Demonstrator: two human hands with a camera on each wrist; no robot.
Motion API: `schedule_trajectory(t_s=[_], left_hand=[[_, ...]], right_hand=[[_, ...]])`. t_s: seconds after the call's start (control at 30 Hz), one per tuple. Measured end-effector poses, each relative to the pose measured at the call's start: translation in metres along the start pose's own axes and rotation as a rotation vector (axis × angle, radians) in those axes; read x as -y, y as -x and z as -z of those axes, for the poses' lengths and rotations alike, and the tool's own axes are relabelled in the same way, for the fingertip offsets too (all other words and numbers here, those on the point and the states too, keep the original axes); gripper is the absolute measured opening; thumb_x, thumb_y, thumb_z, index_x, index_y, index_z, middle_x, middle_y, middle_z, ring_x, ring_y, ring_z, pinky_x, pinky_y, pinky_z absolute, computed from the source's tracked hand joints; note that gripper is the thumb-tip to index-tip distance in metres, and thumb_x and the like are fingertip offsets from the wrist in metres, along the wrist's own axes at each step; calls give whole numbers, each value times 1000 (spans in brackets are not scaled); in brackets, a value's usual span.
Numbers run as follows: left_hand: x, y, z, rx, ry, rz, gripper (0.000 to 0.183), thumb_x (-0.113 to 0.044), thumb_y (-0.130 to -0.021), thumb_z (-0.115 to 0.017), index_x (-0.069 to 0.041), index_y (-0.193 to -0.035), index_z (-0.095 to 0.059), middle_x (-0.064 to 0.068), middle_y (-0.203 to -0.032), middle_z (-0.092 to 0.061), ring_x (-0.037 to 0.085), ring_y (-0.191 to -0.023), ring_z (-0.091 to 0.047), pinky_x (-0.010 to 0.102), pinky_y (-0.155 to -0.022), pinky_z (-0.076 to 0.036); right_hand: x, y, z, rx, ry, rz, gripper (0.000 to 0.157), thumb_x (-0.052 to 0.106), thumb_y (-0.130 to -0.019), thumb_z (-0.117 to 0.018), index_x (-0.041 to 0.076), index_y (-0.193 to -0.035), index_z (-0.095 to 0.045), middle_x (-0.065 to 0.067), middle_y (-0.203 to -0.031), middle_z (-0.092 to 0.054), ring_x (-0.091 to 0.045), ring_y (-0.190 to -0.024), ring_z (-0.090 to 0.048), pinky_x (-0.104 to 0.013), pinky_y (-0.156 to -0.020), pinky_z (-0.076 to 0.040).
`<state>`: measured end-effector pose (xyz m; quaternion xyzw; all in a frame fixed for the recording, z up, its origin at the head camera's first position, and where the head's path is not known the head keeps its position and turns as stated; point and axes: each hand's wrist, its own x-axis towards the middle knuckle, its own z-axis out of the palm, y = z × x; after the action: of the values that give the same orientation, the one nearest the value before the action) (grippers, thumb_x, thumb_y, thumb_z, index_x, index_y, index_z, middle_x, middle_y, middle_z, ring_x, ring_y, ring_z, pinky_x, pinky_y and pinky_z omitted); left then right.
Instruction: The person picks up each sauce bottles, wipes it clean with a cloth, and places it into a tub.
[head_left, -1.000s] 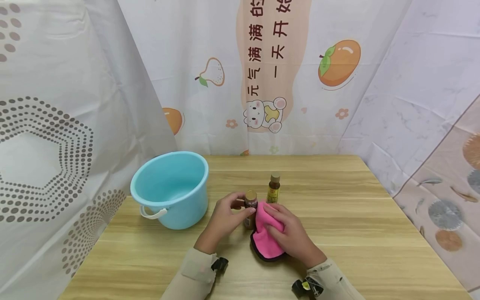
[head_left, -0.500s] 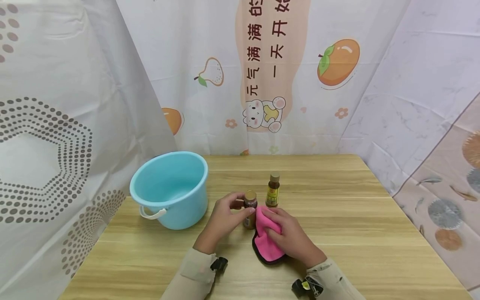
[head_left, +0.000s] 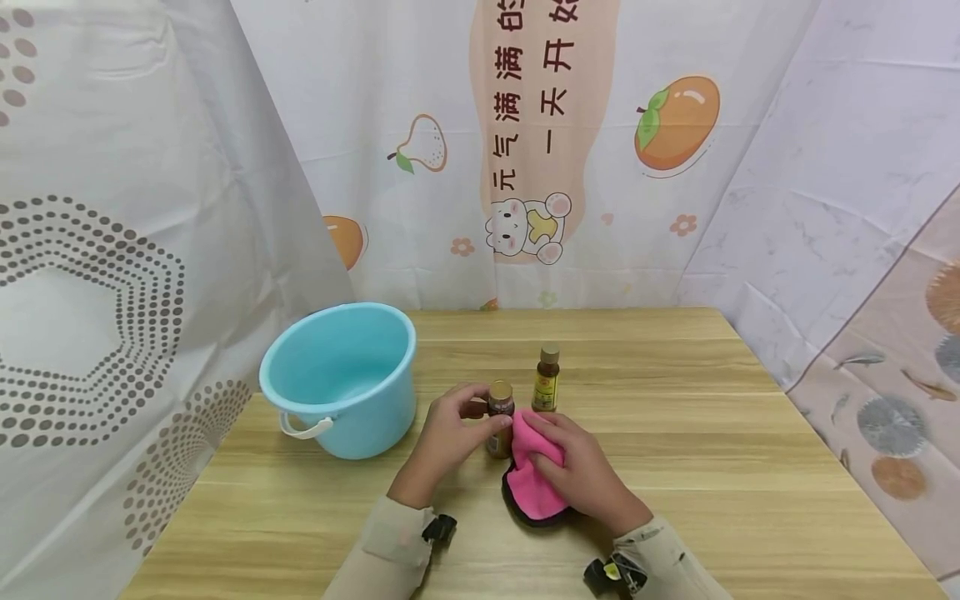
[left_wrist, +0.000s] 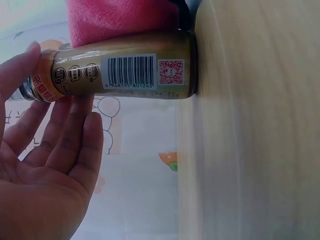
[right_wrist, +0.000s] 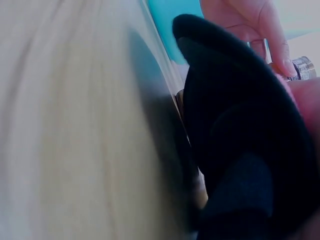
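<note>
My left hand (head_left: pixel 448 429) holds a small brown bottle (head_left: pixel 498 443) with a gold cap near its top, thumb on one side and fingers on the other. The bottle stands upright on the table. In the left wrist view its gold label (left_wrist: pixel 90 72) carries a barcode and a red QR code. My right hand (head_left: pixel 585 471) grips a bunched pink cloth (head_left: pixel 536 490) with a black edge, close against the bottle's right side. The cloth's dark underside (right_wrist: pixel 240 110) fills much of the right wrist view and hides most of the bottle there.
A second small brown bottle (head_left: pixel 546 390) with a yellow label stands just behind the cloth. On the left is a light blue bucket (head_left: pixel 378 421) with a white handle (head_left: pixel 306 429). Printed curtains (head_left: pixel 420 225) enclose the wooden table (head_left: pixel 712 467) at the back and sides.
The right hand and cloth have shifted slightly down along the held bottle, then a little up again, uncovering more of the rear bottle's label. The left hand keeps its hold.
</note>
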<state>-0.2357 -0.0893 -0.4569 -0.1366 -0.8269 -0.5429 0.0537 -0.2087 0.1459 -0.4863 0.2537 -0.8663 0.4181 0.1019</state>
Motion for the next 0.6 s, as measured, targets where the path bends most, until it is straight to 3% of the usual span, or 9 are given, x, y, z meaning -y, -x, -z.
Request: schedule_trajectory(t_s=[0.27,0.6], left_hand=[[1,0,0,12,12,-17,34,-45,-85,-85,-34,-115,-73,-9,-116,-69,19,-103,-72,39,-89,-61],[4,-2,-1,26,36,-41,39,-39,-86,-86,-28,-121,-74,-6,-117,-70,16,-103,-72,40,-94,-61]], right_hand=[[1,0,-1,-58,-74,41,60,4,-92,-75,20,-148,-59,1,-147,-59,-20,-132,-59,-36,-101,-57],[1,-2,-1,-143,-176,125,58,6,-95,-74,19,-150,-57,-4,-151,-56,-24,-134,-58,-17,-105,-49]])
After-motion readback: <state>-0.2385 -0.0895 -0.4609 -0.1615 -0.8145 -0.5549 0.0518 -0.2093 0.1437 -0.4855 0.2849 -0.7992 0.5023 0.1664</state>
